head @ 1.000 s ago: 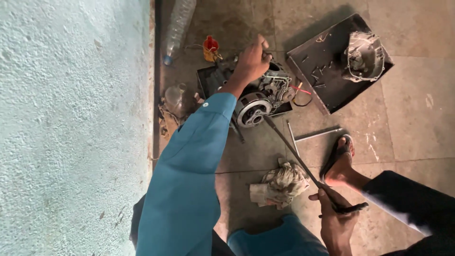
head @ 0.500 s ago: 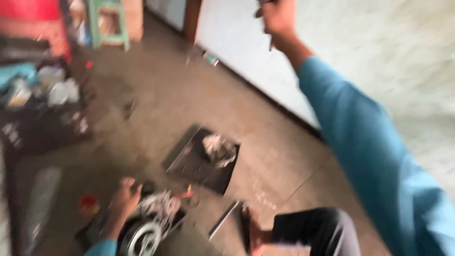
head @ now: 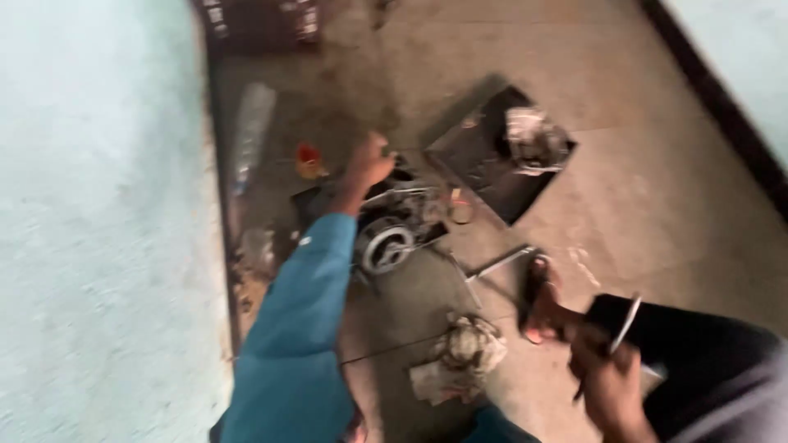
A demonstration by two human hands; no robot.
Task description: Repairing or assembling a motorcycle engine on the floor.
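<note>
Fingers of the left hand [head: 369, 162] curl together on the top of the motor assembly [head: 394, 234], which sits on the floor [head: 657, 205] beside the pale wall [head: 98, 246]. To work it well, keep that grip steady so the assembly does not shift. A crumpled rag [head: 460, 357] lies below it. The dark flat tray [head: 492, 156] holds a tangled wire bundle [head: 533, 139]. At right, the right hand [head: 611, 381] is clamped on a thin metal rod [head: 625, 324], near a sandalled foot [head: 542, 303].
</note>
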